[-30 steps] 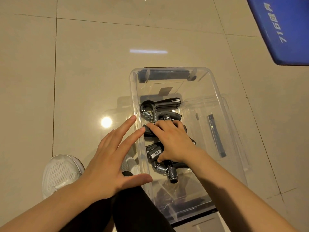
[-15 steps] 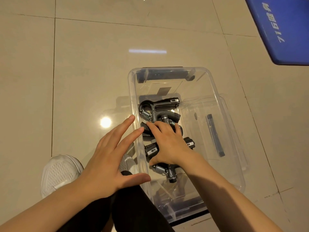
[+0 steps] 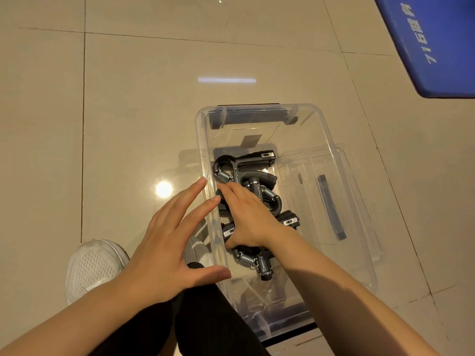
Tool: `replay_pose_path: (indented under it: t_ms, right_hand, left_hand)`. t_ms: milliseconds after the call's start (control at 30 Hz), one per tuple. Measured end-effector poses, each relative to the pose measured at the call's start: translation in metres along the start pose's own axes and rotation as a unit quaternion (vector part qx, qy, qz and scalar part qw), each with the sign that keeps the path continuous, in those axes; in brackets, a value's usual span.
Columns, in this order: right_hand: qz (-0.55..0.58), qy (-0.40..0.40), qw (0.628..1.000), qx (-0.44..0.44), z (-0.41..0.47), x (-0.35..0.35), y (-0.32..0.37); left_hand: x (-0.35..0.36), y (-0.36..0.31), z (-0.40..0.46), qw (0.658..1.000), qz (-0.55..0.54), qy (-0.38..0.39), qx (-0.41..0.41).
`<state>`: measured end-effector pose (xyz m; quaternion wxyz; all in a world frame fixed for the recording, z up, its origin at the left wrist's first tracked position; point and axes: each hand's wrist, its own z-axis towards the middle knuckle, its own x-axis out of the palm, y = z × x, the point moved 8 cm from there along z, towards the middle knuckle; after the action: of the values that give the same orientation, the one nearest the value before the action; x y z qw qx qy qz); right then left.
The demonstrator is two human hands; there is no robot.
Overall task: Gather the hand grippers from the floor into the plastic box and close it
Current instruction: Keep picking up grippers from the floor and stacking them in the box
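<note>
A person is crouching on the tiled floor (image 3: 123, 119) over a clear plastic box (image 3: 331, 140), settling the black hand grippers (image 3: 244, 165) into its bottom. The right hand (image 3: 253, 217) is lying inside the box, fingers laid flat over the pile; the left hand (image 3: 167, 242) is spreading its straight fingers against the near wall. No grippers are showing on the floor. Pressing the springs and handles down below the rim looks wise, so the lid (image 3: 359, 201), lying beneath the box, can seat flush.
</note>
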<state>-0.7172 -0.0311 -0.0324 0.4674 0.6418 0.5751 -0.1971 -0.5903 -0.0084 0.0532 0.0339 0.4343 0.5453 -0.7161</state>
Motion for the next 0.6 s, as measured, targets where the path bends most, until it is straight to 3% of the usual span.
replay_pose_path:
  t_ms: [267, 600]
  right_hand:
    - [0.043, -0.014, 0.999, -0.003, -0.0029, -0.0022, -0.0039]
    - [-0.017, 0.016, 0.999, -0.041, 0.0023, 0.0035, -0.0005]
  left_hand:
    - [0.0005, 0.0015, 0.0003, 1.0, -0.002, -0.003, -0.002]
    - [0.0007, 0.0017, 0.0001, 1.0, 0.004, -0.005, 0.003]
